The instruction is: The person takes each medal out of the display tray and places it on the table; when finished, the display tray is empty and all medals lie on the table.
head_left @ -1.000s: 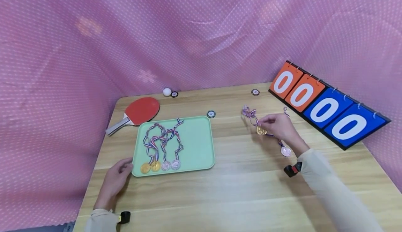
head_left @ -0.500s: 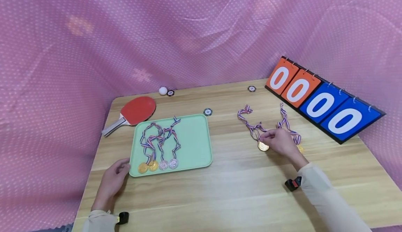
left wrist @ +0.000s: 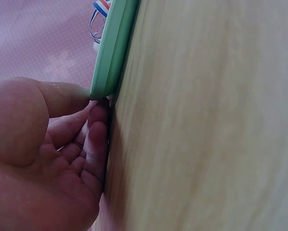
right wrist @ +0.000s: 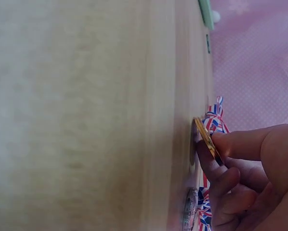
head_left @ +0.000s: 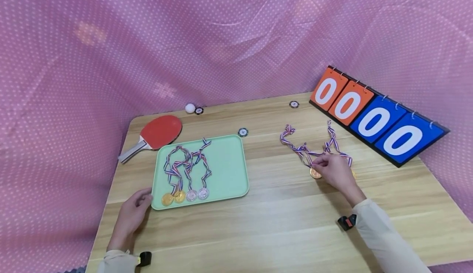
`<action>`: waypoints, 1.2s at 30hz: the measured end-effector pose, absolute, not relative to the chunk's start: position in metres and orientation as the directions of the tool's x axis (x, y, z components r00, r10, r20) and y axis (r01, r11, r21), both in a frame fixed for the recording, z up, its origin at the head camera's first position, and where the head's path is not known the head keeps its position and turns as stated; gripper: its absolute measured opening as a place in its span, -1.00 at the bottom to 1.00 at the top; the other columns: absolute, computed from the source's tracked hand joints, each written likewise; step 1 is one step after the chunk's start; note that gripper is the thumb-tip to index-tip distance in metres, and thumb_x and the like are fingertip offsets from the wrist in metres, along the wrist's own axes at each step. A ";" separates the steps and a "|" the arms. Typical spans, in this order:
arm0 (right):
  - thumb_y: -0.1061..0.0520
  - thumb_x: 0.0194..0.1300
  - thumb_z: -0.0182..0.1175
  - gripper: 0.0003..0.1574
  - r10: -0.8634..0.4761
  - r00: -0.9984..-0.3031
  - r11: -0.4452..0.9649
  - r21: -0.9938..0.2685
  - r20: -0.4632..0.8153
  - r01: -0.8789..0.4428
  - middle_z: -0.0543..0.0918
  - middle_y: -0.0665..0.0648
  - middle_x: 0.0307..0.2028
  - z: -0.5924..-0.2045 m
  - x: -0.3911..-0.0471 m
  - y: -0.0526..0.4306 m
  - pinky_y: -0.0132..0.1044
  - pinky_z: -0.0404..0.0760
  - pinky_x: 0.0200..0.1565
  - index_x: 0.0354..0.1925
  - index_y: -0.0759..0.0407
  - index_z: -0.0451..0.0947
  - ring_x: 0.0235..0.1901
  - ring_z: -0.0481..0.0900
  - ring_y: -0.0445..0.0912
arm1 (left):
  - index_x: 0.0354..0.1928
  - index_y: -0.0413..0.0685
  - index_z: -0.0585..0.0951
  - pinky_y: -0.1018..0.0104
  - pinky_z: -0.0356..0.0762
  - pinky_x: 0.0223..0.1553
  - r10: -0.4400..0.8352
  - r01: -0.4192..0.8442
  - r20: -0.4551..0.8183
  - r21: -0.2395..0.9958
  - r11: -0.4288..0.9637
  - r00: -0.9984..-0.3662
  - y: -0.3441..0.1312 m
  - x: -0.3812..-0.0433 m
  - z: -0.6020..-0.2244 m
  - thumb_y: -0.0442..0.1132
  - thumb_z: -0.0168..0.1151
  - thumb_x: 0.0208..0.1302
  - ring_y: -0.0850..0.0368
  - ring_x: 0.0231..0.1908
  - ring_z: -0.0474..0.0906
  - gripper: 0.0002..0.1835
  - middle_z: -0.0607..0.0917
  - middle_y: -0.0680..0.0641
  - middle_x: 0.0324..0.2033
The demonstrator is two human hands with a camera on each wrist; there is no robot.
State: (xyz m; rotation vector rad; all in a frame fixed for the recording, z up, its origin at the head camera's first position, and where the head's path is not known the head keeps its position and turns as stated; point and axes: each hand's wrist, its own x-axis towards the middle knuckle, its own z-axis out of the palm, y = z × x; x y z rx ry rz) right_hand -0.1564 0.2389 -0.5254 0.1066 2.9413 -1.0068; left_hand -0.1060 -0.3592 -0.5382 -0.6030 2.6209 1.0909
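In the head view my right hand [head_left: 336,174] pinches a gold medal [head_left: 315,173] between thumb and fingers. The right wrist view has this medal [right wrist: 209,140] tilted up, its lower edge close to the wood. Its striped ribbon [head_left: 295,146] trails away over the table. A second medal [right wrist: 189,211] lies beside it, largely hidden behind the hand from above. My left hand [head_left: 134,210] holds the near left corner of a green tray [head_left: 230,166], thumb on the rim, fingers low at the edge. On the tray are two gold medals [head_left: 173,198] and two silver medals [head_left: 197,194] with tangled ribbons.
A red table tennis bat [head_left: 161,131] lies behind the tray's left side. A white ball [head_left: 190,108] and a dark chip [head_left: 199,111] sit at the back edge, with more chips [head_left: 243,132] farther right. A flip scoreboard [head_left: 377,117] stands at right. Pink cloth [head_left: 236,39] hangs behind.
My right hand has drawn the gold medal toward me and slightly right, and its ribbon has stretched out. The second medal's ribbon shows more. My left hand stays at the tray corner.
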 end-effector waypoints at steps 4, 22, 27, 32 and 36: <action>0.11 0.23 0.32 -0.90 0.091 -0.995 0.789 -0.606 -0.039 0.096 0.75 0.13 -0.33 -0.528 -0.152 0.238 -0.32 0.45 -0.42 -0.30 0.11 0.73 -0.41 0.58 -0.09 | 0.39 0.14 0.37 0.25 0.31 -0.06 -0.277 -0.448 -0.356 0.620 0.644 -0.892 -0.359 -0.105 -0.538 0.17 -0.10 0.46 0.03 0.05 0.43 -0.44 0.56 -0.11 0.11; 0.13 0.26 0.26 -0.87 0.121 -0.986 0.798 -0.580 -0.113 0.164 0.75 0.11 -0.38 -0.531 -0.147 0.234 -0.31 0.39 -0.42 -0.29 0.14 0.71 -0.43 0.54 -0.09 | 0.39 0.16 0.37 0.20 0.32 -0.01 -0.262 -0.438 -0.356 0.632 0.639 -0.897 -0.361 -0.104 -0.540 0.18 -0.11 0.46 0.03 0.07 0.42 -0.44 0.56 -0.10 0.11; 0.13 0.27 0.26 -0.87 0.107 -0.986 0.814 -0.558 -0.127 0.160 0.75 0.14 -0.35 -0.529 -0.148 0.232 -0.31 0.42 -0.39 -0.28 0.15 0.71 -0.41 0.56 -0.08 | 0.40 0.15 0.35 0.19 0.32 -0.02 -0.253 -0.450 -0.379 0.643 0.620 -0.890 -0.363 -0.102 -0.543 0.20 -0.11 0.46 0.02 0.07 0.40 -0.42 0.54 -0.11 0.13; 0.08 0.28 0.24 -0.84 0.135 -0.980 0.817 -0.543 -0.145 0.193 0.74 0.12 -0.34 -0.522 -0.143 0.229 -0.31 0.39 -0.39 -0.25 0.12 0.69 -0.40 0.55 -0.08 | 0.40 0.11 0.36 0.18 0.34 0.00 -0.240 -0.419 -0.351 0.643 0.640 -0.905 -0.365 -0.104 -0.542 0.19 -0.11 0.46 0.02 0.07 0.41 -0.42 0.55 -0.13 0.14; 0.08 0.29 0.17 -0.80 0.176 -0.976 0.800 -0.560 -0.125 0.216 0.69 0.12 -0.37 -0.508 -0.139 0.224 -0.30 0.38 -0.49 -0.20 0.11 0.67 -0.46 0.50 -0.07 | 0.39 0.08 0.37 0.12 0.34 0.05 -0.229 -0.393 -0.325 0.652 0.649 -0.918 -0.365 -0.106 -0.541 0.16 -0.10 0.47 0.01 0.08 0.42 -0.43 0.56 -0.14 0.14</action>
